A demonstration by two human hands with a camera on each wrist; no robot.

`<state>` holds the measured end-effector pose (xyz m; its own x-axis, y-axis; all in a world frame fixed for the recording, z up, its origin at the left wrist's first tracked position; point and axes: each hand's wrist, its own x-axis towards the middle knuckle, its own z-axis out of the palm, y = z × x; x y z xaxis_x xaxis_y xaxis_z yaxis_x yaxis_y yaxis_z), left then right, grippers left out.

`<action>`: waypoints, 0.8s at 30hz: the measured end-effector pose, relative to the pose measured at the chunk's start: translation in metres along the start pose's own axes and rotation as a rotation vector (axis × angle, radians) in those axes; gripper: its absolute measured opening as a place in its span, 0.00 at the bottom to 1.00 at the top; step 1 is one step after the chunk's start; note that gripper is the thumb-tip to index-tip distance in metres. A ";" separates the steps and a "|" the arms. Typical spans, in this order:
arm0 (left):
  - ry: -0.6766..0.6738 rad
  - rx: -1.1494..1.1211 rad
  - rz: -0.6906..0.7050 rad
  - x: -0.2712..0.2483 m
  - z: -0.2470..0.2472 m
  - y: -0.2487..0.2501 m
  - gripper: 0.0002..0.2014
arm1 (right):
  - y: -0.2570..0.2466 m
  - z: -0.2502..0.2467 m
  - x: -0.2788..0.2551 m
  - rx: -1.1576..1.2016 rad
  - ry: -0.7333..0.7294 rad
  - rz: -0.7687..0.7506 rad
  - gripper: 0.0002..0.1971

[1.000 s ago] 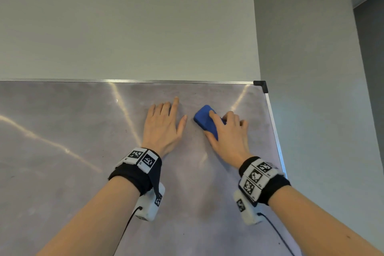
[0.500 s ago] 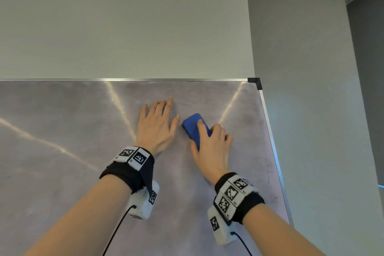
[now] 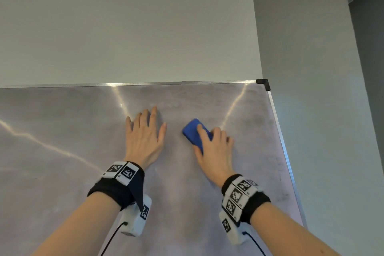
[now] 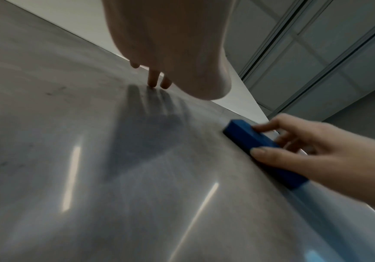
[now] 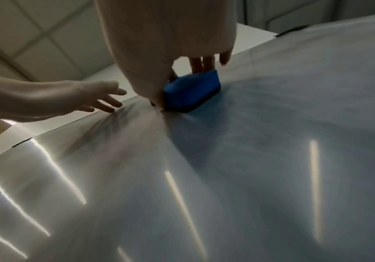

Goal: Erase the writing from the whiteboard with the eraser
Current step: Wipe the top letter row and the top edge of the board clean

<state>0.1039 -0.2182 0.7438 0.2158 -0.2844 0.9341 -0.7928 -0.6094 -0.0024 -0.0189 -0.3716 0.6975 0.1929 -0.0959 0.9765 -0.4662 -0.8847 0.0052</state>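
The right hand (image 3: 215,151) covered the near end of the blue eraser (image 3: 193,131); its underside against the whiteboard (image 3: 62,172) was hidden. In the left wrist view, the palm of the left hand (image 4: 170,44) hid all but 3 fingertips (image 4: 152,80). Beyond the fingers, smudges on the whiteboard were too faint to read. Both forearms were cut off by the head view's lower edge.

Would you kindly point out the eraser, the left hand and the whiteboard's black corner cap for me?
eraser (image 3: 192,131): head view, on its bare blue top left of the fingers.
left hand (image 3: 143,138): head view, on the back of the hand.
corner cap (image 3: 264,83): head view, on the black plastic at the board's top right corner.
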 end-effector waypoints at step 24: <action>0.044 0.083 0.124 -0.002 0.023 0.028 0.33 | 0.115 -0.020 0.063 -0.096 -0.003 0.395 0.24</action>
<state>0.0944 -0.2522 0.7334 0.0924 -0.3303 0.9394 -0.7619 -0.6308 -0.1468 -0.0775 -0.4698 0.7643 -0.0148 -0.4208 0.9070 -0.5835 -0.7330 -0.3496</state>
